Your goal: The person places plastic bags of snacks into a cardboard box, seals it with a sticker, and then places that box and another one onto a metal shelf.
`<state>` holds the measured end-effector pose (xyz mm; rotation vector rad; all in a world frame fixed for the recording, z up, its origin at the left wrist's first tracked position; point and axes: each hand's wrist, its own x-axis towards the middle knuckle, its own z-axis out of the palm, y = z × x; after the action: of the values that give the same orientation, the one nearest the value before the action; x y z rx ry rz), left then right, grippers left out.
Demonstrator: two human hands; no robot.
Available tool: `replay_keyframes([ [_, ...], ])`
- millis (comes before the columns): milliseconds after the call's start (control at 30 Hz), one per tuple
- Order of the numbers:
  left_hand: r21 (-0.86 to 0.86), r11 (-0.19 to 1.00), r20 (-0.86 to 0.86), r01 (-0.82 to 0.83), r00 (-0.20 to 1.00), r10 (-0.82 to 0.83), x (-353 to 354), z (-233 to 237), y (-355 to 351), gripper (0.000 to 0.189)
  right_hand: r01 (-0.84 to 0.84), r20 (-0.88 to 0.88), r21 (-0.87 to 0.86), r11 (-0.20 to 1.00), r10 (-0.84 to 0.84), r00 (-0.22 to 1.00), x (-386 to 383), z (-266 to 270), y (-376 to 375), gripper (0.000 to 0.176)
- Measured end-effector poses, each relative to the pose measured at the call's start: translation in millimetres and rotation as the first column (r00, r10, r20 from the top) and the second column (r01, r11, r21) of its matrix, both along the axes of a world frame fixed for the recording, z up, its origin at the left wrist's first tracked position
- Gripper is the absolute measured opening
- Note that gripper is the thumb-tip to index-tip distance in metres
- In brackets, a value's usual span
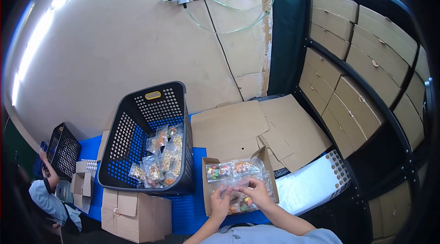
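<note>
Over an open cardboard box (206,196), my left hand (220,202) and my right hand (257,192) are close together. Fingertips of both hands pinch the upper edge of a clear plastic bag (240,182); its contents are hard to make out. Inside the box, a bag of colourful candies (218,173) lies at the back left, beside a bag with orange and mixed pieces (248,166). More colourful candies (246,202) show through plastic below my hands, partly covered by them.
A black perforated basket (183,170) with several snack bags (153,168) stands to the left, behind a closed carton (137,214). Flattened cardboard (229,122) lies behind the box. A sticker sheet (316,182) is at right, near shelved cartons (380,58). Another person (55,198) works far left.
</note>
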<state>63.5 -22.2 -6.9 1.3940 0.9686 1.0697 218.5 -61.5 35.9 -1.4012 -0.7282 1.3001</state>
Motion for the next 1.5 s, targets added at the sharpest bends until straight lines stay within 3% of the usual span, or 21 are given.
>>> replay_keyframes([
  [33, -0.001, 1.0, -0.003, 0.008, 1.0, -0.008, 0.9, -3.6, 1.9, 0.031, -0.009, -0.045, 0.173, 0.985, 0.017, 0.999, 1.9, -13.2, 1.7, 0.022],
  [267, -0.045, 0.995, -0.056, 0.086, 0.995, -0.089, -3.0, -11.4, 11.5, 0.042, 0.024, -0.087, 0.09, 0.996, -0.017, 0.996, 21.6, -28.2, -0.4, 0.028],
  [367, -0.07, 0.993, 0.068, 0.09, 0.994, -0.086, 4.3, 3.1, 16.8, 0.046, 0.11, -0.059, 0.316, 0.942, -0.096, 0.994, 21.7, -19.8, 0.7, 0.034],
  [400, -0.041, 0.999, 0.188, 0.034, 0.982, -0.026, 7.2, 9.1, 18.0, 0.048, 0.145, 0.009, 0.36, 0.922, -0.159, 0.987, 22.6, -16.1, 0.6, 0.034],
  [467, 0.026, 0.993, 0.102, 0.115, 0.988, -0.117, 3.9, -2.5, 18.3, 0.053, 0.182, 0.076, 0.402, 0.897, -0.23, 0.97, 21.8, -9.7, -1.3, 0.034],
  [533, 0.278, 0.949, -0.041, 0.151, 0.989, -0.145, 16.3, -2.2, 7.4, 0.059, -0.186, 0.551, 0.486, 0.854, -0.134, 0.824, 13.0, -6.6, -4.5, 0.032],
  [600, 0.224, 0.964, -0.01, 0.14, 0.99, -0.141, 23.9, -0.4, -2.9, 0.064, -0.244, 0.525, 0.492, 0.836, -0.061, 0.849, 5.6, -11.4, -3.1, 0.037],
  [667, 0.019, 0.992, 0.1, 0.122, 0.987, -0.123, 25.7, 0.0, -5.4, 0.057, -0.143, 0.701, 0.48, 0.866, -0.28, 0.656, -2.2, -13.1, -1.2, 0.044],
  [700, -0.026, 0.982, 0.044, 0.185, 0.982, -0.183, 19.4, 1.5, -5.2, 0.045, 0.031, 0.528, 0.567, 0.823, -0.393, 0.753, -7.3, -12.0, 3.3, 0.054],
  [800, -0.019, 0.987, 0.061, 0.159, 0.986, -0.157, 16.3, -17.8, 0.7, 0.036, 0.025, 0.476, 0.462, 0.886, -0.271, 0.836, 7.0, -16.9, 13.2, 0.056],
  [833, -0.022, 0.988, 0.059, 0.152, 0.987, -0.15, 14.4, -17.3, 1.5, 0.036, -0.092, 0.53, 0.444, 0.892, -0.178, 0.829, 14.6, -24.6, 14.1, 0.048],
  [867, 0.053, 0.986, -0.043, 0.157, 0.987, -0.155, 13.2, -15.9, 4.0, 0.036, -0.097, 0.528, 0.443, 0.891, -0.173, 0.831, 18.7, -30.5, 14.4, 0.048],
  [933, 0.127, 0.979, -0.141, 0.163, 0.979, -0.145, 11.6, -15.2, 9.3, 0.036, -0.223, 0.253, 0.387, 0.895, 0.13, 0.959, 25.0, -32.4, 15.3, 0.038],
  [967, 0.148, 0.972, -0.143, 0.182, 0.976, -0.161, 10.3, -16.8, 11.9, 0.037, -0.229, 0.253, 0.385, 0.894, 0.136, 0.958, 28.5, -32.0, 14.1, 0.038],
  [1033, 0.169, 0.967, -0.146, 0.192, 0.975, -0.168, 8.0, -13.8, 14.8, 0.039, -0.288, -0.066, 0.086, 0.954, 0.294, 0.953, 34.7, -24.4, 12.3, 0.034],
  [1167, 0.142, 0.947, -0.15, 0.289, 0.952, -0.268, 0.9, -5.6, 16.8, 0.041, -0.444, 0.032, 0.197, 0.874, 0.447, 0.894, 46.8, -23.8, 11.8, 0.046],
  [1267, 0.06, 0.931, -0.139, 0.359, 0.927, -0.348, -5.6, -1.7, 20.6, 0.038, -0.478, 0.027, 0.137, 0.868, 0.479, 0.878, 55.6, -17.9, 9.5, 0.046],
  [1333, -0.013, 0.915, -0.124, 0.404, 0.907, -0.402, -6.8, 1.5, 21.0, 0.044, -0.408, -0.06, 0.047, 0.912, 0.41, 0.91, 62.7, -23.5, 11.5, 0.046],
  [1400, 0.286, 0.883, -0.33, 0.373, 0.903, -0.275, -6.2, 6.7, 16.5, 0.065, -0.337, -0.139, -0.05, 0.94, 0.327, 0.935, 67.1, -35.9, 17.0, 0.047],
  [1433, 0.286, 0.884, -0.329, 0.37, 0.904, -0.272, -6.1, 11.7, 11.8, 0.065, -0.18, -0.232, -0.023, 0.983, 0.17, 0.958, 67.6, -45.7, 20.2, 0.047],
  [1500, 0.396, 0.747, -0.566, 0.535, 0.782, -0.261, -4.5, 20.3, 1.9, 0.09, 0.065, -0.38, 0.002, 0.998, -0.06, 0.923, 67.3, -50.4, 22.9, 0.049],
])
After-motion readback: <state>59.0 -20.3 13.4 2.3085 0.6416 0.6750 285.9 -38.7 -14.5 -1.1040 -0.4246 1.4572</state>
